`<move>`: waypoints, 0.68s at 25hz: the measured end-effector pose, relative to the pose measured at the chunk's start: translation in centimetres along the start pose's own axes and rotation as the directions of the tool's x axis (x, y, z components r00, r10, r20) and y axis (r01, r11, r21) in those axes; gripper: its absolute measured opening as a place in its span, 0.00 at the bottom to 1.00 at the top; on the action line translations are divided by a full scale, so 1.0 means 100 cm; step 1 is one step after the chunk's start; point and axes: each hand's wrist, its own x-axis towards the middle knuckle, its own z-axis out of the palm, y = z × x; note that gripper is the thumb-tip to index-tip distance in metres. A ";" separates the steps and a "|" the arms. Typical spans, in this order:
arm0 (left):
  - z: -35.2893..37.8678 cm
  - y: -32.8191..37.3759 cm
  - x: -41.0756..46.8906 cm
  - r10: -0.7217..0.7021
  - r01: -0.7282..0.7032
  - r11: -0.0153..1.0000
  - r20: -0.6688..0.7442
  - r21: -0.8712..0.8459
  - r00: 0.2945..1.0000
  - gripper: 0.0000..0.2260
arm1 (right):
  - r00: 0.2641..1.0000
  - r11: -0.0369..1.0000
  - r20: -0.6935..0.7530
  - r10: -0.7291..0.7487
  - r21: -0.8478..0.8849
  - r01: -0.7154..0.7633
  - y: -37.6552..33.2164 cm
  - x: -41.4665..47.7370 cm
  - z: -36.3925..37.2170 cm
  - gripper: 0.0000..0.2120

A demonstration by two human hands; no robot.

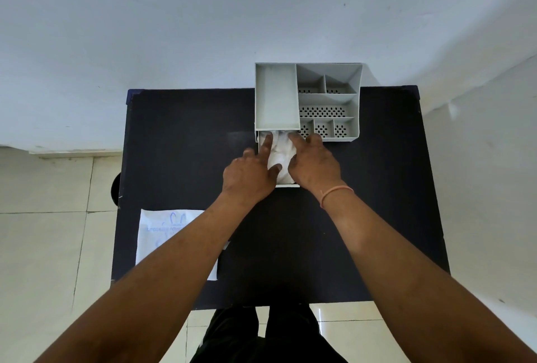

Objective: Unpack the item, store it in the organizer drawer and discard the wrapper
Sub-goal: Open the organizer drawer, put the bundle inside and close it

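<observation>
Both hands (279, 170) flat on item (280, 150)

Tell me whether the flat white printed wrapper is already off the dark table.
No, the flat white printed wrapper lies on the dark table, near its left edge.

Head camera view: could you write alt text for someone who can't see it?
Both hands, left hand and right hand, press a white item into the open drawer of a grey organizer on a dark table. The wrapper lies near the left forearm.

Both arms reach forward, hands close together
Left hand (248, 175) palm down, forefinger extended; right hand (312, 163) palm down, fingers spread; band on right wrist.
</observation>
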 end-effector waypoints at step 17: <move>0.021 -0.031 -0.006 -0.315 0.260 0.656 0.055 -0.709 0.947 0.18 | 0.997 0.952 0.071 -0.023 0.306 0.000 0.022 -0.027 0.040 0.24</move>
